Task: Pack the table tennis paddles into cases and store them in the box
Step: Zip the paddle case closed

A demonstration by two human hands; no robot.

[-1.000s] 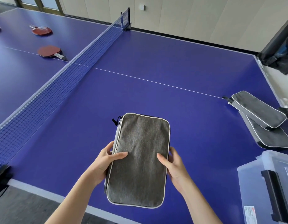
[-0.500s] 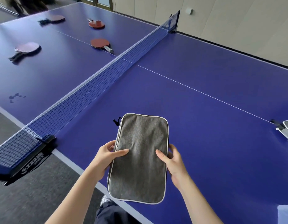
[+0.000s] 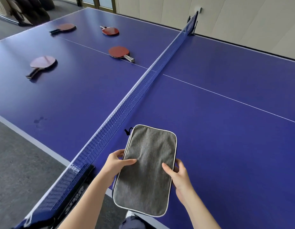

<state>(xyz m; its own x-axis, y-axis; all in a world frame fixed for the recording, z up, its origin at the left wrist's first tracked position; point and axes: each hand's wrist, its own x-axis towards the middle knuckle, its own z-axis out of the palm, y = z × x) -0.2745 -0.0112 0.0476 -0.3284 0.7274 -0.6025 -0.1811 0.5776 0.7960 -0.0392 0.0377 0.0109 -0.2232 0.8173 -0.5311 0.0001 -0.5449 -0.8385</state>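
two hands hold one grey case (image 3: 146,169) in the lower middle of the frame, over the near edge of the table (image 3: 226,129). the case's lower end hangs past that edge, above the floor (image 3: 19,162). the left hand (image 3: 116,164) grips the left long side, thumb flat on the top face and fingers curled round the white piping. the right hand (image 3: 178,177) grips the right long side the same way, thumb on top and fingers wrapped behind. both forearms rise from the bottom of the frame and lean inward. the case points up the frame, with a black zip pull at its upper left corner; what is inside cannot be told.

just left of the case the net (image 3: 126,104) runs from its clamp (image 3: 77,179) at lower left to the far post at upper right. right of the net a broad stretch of blue top reaches the far edge by the wall, crossed by a white line.

left of the net four paddles lie flat, well apart. the net-side paddle (image 3: 118,51) is near the line, handle toward the net. the pale paddle (image 3: 43,61) sits at middle left. the far red paddle (image 3: 110,31) and the corner paddle (image 3: 66,27) lie near the far left edge.
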